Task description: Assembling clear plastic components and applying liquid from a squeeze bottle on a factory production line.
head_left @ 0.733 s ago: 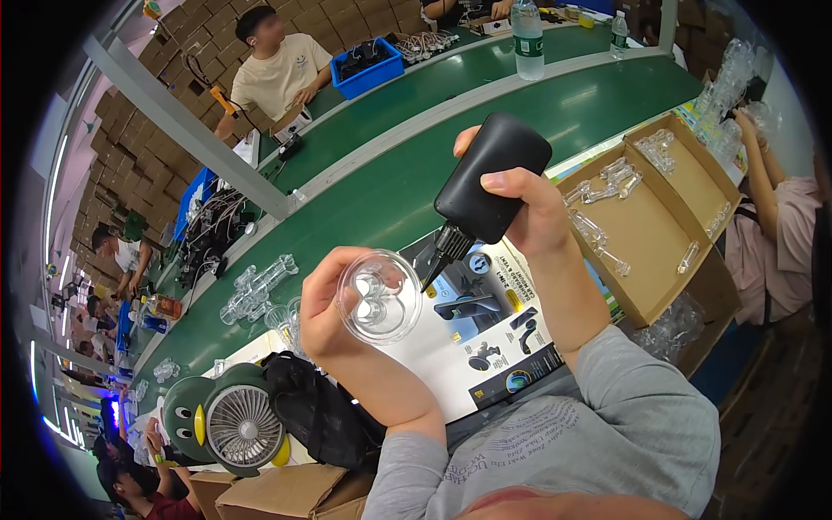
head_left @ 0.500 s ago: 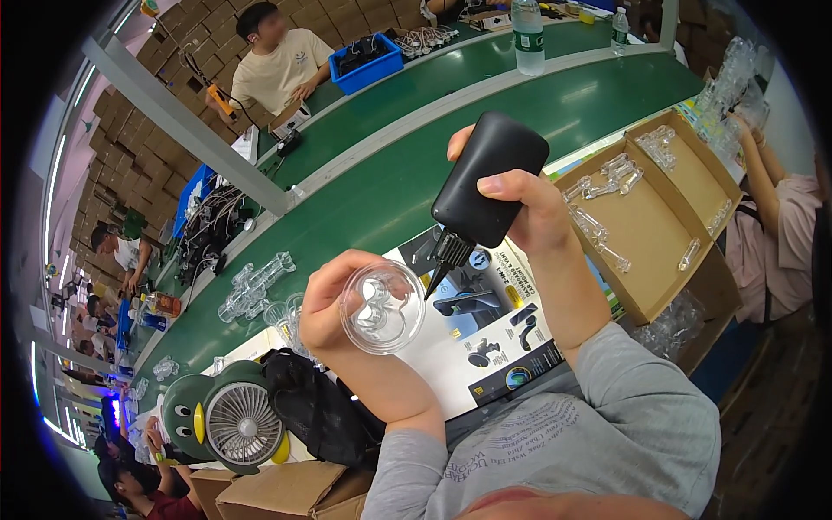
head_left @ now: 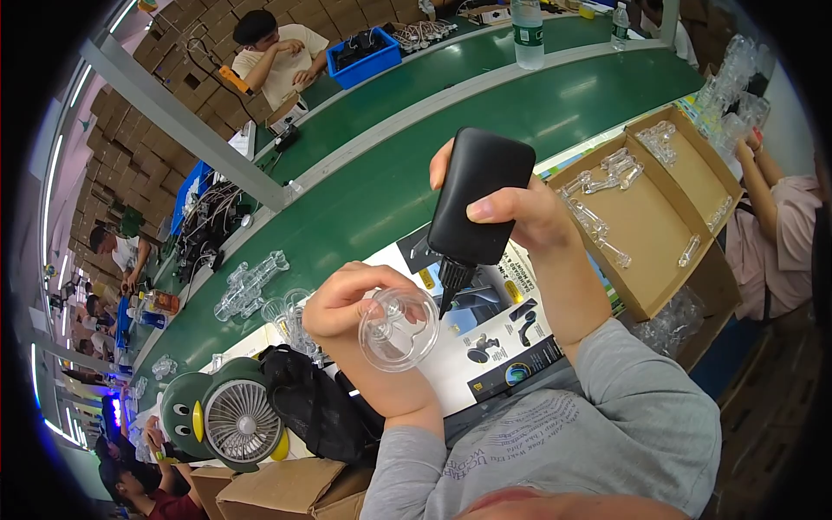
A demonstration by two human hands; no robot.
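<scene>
far left of the black bottle (head_left: 485, 195), brown cartons (head_left: 130, 165) are stacked high in the room. lower left of the bottle, a green fan with a bird face (head_left: 234, 422) stands beside a black cloth bag (head_left: 312, 407). left of the bottle, clear plastic parts (head_left: 250, 286) lie on the green tabletop (head_left: 373, 186). just lower left of the bottle, the left hand (head_left: 347, 299) is curled, thumb and fingers pinching a clear round-rimmed piece (head_left: 399, 329). beneath the bottle lies a printed sheet (head_left: 485, 342). the right hand (head_left: 533, 217) wraps the tilted bottle, nozzle (head_left: 454, 279) down near the rim; contact i can't tell. right of the bottle, a cardboard tray (head_left: 646, 238) holds clear pieces (head_left: 614, 169).
</scene>
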